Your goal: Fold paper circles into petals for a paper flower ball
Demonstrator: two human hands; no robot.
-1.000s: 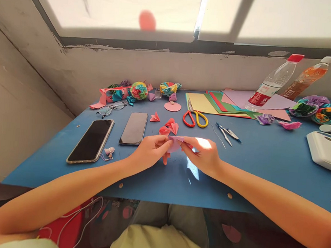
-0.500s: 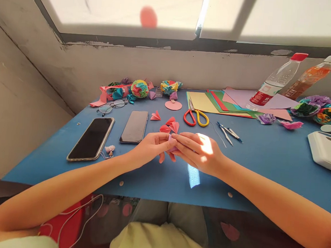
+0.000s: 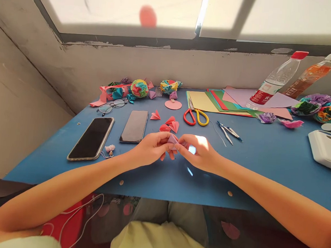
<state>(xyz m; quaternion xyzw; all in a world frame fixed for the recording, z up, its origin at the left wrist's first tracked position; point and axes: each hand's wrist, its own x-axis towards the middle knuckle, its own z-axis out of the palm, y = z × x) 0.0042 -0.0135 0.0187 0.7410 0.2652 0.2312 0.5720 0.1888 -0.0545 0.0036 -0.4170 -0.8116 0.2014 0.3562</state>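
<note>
no text can be read anywhere. the clear bottle [image 3: 274, 79] at the far right carries a red label [image 3: 259, 97] with white marks, too small and blurred to make out. the orange bottle [image 3: 309, 76] beside it shows no legible print either.

folded piece [image 3: 172, 140]: thin matt paper, pale pink-lilac, sharply creased, pinched between left hand [image 3: 152, 147] and right hand [image 3: 199, 152].
table [image 3: 265, 161]: smooth blue top, low sheen, with small metal screw heads near its front edge.
phones [image 3: 134, 126]: glossy black glass, left of the folded piece.
scissors [image 3: 195, 117]: shiny plastic handles, red and yellow, behind the folded piece.
paper sheets [image 3: 212, 102]: flat matt coloured paper, behind the scissors.
bottles [image 3: 273, 83]: clear glossy plastic, plastic caps, right of the paper sheets.
wall [image 3: 81, 67]: rough, matt plaster, behind the table.
</note>
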